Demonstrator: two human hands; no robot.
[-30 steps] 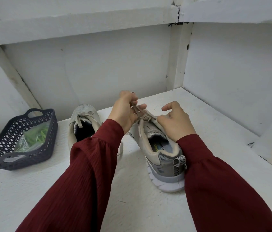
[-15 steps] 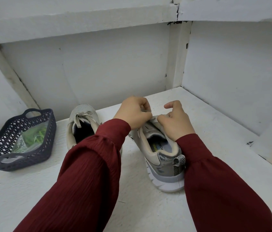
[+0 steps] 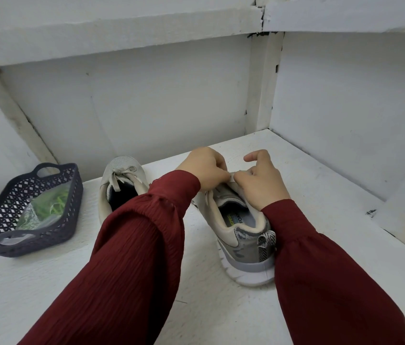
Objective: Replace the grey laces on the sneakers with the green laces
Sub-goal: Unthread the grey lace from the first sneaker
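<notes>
Two grey sneakers stand on a white shelf. The right sneaker (image 3: 242, 235) has its heel toward me, and both hands work over its tongue. My left hand (image 3: 203, 168) is curled, pinching the grey lace (image 3: 231, 176) at the shoe's top. My right hand (image 3: 261, 178) pinches the same lace from the other side, with its index finger raised. The left sneaker (image 3: 119, 180) stands behind my left sleeve with its grey lace tied. The green laces (image 3: 49, 207) lie in a clear bag inside a dark basket.
The dark plastic basket (image 3: 72, 195) sits at the left of the white shelf (image 3: 221, 307). White walls close in behind and on the right, and a beam runs overhead. The shelf's right edge drops off near the lower right corner.
My left hand has come down from its raised pull on the lace to the shoe's tongue. Both hands now meet close together over the lace.
</notes>
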